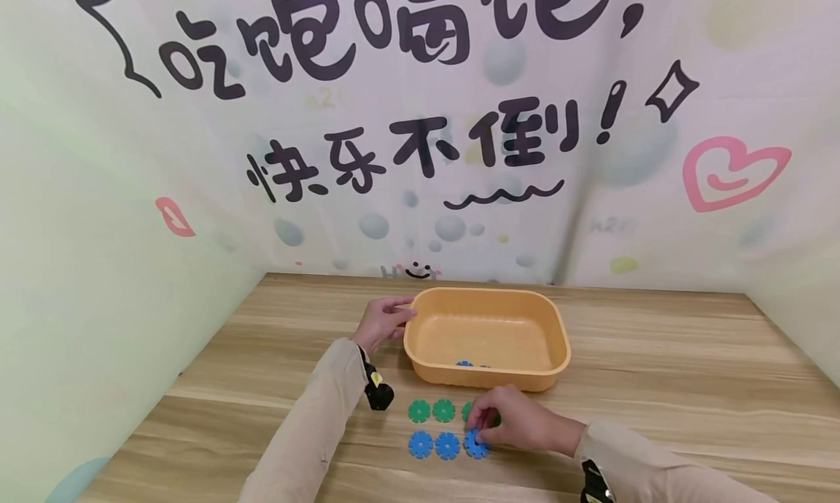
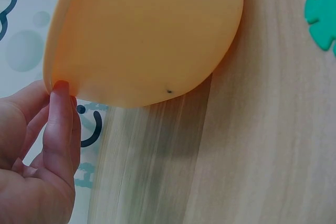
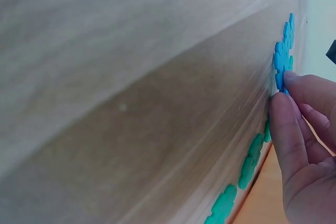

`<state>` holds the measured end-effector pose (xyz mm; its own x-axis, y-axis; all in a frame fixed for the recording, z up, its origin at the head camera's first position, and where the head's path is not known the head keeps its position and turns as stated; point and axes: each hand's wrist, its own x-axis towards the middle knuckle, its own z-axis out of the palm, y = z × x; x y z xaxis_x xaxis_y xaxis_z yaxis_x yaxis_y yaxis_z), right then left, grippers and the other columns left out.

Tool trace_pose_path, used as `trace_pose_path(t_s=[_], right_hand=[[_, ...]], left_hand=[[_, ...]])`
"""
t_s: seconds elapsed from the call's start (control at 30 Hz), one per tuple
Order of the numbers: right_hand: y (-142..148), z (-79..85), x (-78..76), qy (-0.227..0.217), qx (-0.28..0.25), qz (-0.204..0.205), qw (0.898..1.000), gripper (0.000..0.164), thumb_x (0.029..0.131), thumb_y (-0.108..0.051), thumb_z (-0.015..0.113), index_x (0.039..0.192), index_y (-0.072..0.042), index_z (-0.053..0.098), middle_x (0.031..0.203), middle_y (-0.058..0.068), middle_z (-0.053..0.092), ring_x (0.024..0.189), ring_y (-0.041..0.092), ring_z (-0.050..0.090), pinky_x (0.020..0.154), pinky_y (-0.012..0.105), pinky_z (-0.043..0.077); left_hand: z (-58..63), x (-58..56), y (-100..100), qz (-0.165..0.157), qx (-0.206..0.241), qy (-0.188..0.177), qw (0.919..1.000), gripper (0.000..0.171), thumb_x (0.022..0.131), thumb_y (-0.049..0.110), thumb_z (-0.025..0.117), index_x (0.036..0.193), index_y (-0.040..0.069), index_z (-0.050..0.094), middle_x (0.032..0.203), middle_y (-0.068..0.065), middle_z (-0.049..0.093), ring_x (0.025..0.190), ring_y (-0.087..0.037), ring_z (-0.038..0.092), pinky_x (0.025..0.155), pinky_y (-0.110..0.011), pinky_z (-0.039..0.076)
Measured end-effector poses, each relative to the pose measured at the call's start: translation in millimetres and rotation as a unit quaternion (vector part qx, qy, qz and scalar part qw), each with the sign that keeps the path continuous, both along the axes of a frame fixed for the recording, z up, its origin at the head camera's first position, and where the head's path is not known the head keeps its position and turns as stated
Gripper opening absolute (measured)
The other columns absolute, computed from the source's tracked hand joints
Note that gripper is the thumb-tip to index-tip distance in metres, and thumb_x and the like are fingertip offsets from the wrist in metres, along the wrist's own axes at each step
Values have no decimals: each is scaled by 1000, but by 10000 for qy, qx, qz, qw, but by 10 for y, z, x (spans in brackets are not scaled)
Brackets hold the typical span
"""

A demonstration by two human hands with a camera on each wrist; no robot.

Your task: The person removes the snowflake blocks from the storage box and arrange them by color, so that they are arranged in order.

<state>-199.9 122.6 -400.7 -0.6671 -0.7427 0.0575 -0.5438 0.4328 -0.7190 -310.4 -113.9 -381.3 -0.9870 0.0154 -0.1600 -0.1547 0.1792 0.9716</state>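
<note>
My left hand (image 1: 383, 323) pinches the rim of an orange plastic basin (image 1: 485, 377) at its left end; in the left wrist view the fingertips (image 2: 61, 88) lie over the wall. Closer to me, my right hand (image 1: 515, 419) holds a blue snowflake disc (image 1: 475, 445) between thumb and fingers, low over the table. That disc is rightmost of a row, beside another blue disc (image 1: 448, 446) and a third blue disc (image 1: 421, 445). Behind them runs a row of green snowflake discs (image 1: 443, 410), partly covered by the right hand.
Inside the basin, blue pieces (image 1: 464, 364) show just above its near rim. The wood-grain table (image 1: 669, 357) meets a printed cloth backdrop (image 1: 367, 233) at its far edge. Each wrist carries a black strapped device (image 1: 378, 394).
</note>
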Motion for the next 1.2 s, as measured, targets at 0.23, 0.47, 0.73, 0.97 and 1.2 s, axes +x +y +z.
trace_pose_path(t_s=[0.23, 0.47, 0.73, 0.97, 1.2], right_hand=[[11, 58, 0, 29, -15, -73, 10000, 7, 76, -5, 68, 79, -10, 65, 75, -9, 61, 66, -1, 53, 60, 18, 48], [66, 345, -48, 155, -330, -128, 9993, 4, 80, -9, 64, 84, -7, 65, 78, -7, 61, 70, 3, 55, 62, 22, 50], [209, 660, -308, 728, -518, -469, 9949, 6, 81, -7, 64, 86, -4, 64, 77, -2, 62, 67, 7, 56, 60, 24, 50], [331, 567, -616, 643, -229, -657, 9955, 14, 81, -10, 63, 89, 2, 63, 80, 2, 62, 69, 12, 57, 62, 23, 50], [397, 403, -818, 69, 139, -880, 9960, 19, 82, -11, 62, 92, 6, 61, 80, 5, 60, 68, 16, 55, 58, 25, 50]], left_hand=[[11, 4, 2, 16, -54, -37, 10000, 34, 80, 11, 66, 113, 9, 61, 91, -11, 61, 77, -25, 62, 48, -17, 47], [19, 0, -1, 3, -69, -52, 10000, 34, 80, 10, 66, 114, 9, 61, 91, -11, 61, 70, -20, 61, 48, -18, 47], [17, 6, -7, -1, -79, -38, 10000, 35, 79, 12, 66, 114, 9, 61, 92, -11, 62, 65, -11, 60, 53, -21, 50], [6, 12, -10, 7, -40, 2, 10000, 35, 80, 11, 65, 114, 8, 60, 92, -11, 61, 71, -16, 62, 59, -26, 52], [-21, -18, -4, 37, -81, 15, 10000, 34, 80, 11, 66, 114, 8, 61, 91, -11, 61, 75, -18, 63, 56, -23, 52]])
